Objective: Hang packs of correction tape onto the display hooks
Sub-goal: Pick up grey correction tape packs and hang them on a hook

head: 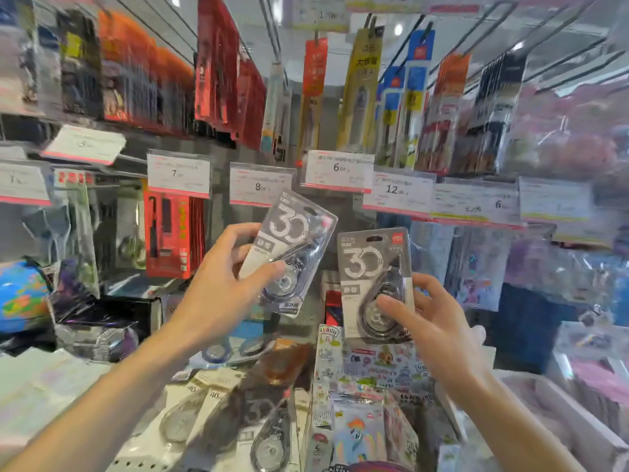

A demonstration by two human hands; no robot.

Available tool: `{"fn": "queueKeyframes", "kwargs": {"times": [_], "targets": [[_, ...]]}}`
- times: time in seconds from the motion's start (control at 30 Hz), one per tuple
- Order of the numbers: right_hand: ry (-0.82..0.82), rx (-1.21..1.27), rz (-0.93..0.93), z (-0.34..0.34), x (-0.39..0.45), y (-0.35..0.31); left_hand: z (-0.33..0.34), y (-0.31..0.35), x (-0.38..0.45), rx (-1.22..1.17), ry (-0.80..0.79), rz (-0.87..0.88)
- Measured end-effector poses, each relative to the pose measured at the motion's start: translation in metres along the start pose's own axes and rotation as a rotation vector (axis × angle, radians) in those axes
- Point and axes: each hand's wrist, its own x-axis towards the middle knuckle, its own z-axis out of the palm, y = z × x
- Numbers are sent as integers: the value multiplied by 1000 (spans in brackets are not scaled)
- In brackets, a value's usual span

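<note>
While the frame's edges smear with blur, the left hand [218,277] pinches a tilted correction tape pack [289,250] at centre, just under the "8" price tag [261,184]. The right hand [430,321] grips an upright second pack [376,284] at centre right; more loose packs [238,424] lie below.

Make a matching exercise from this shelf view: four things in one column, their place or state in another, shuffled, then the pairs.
Things
1. tilted correction tape pack
2. upright correction tape pack
3. globe
4. price tag reading 12

Places or states
A. at the far left edge
B. held in the right hand
C. on the shelf rail above both packs
D. held in the left hand

Pairs: 1-D, 2-B, 3-A, 4-C
</note>
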Motion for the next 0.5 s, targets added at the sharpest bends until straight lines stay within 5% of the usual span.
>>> {"fn": "queueKeyframes", "kwargs": {"times": [0.5], "targets": [[-56, 39, -80, 6, 28, -1, -20, 16, 25, 60, 64, 116]]}}
